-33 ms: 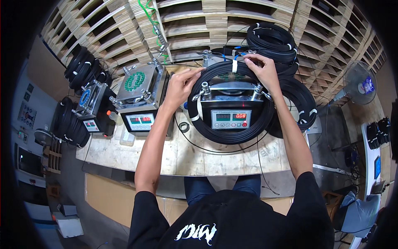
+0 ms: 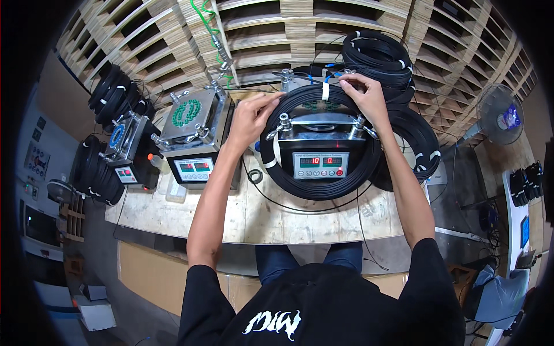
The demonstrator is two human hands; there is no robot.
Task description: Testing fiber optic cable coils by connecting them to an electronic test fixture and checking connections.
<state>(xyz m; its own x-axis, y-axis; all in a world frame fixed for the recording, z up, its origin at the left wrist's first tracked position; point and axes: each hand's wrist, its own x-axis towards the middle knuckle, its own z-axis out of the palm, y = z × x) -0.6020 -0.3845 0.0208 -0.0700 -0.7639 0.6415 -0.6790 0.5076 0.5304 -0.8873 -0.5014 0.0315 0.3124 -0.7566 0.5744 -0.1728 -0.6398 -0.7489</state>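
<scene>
A coil of black cable, bound with white ties, stands tilted in front of a polishing machine with a lit red display. My left hand is closed at the coil's upper left rim, fingertips pinched together. At the upper right rim, beside a white tie, the thumb and fingers of my right hand are also closed on the coil. Exactly what lies between the fingertips is hard to make out. Blue connectors show just behind the coil, and green-marked fixture parts appear through its opening.
Two similar machines, one with a green ring and one with a blue ring, stand to the left. Stacked cable coils are at the back right. A small black ring lies on the wooden table. A fan stands right.
The digits on the displays of the middle and front machines have changed. Both hands and the coil have stayed practically in place.
</scene>
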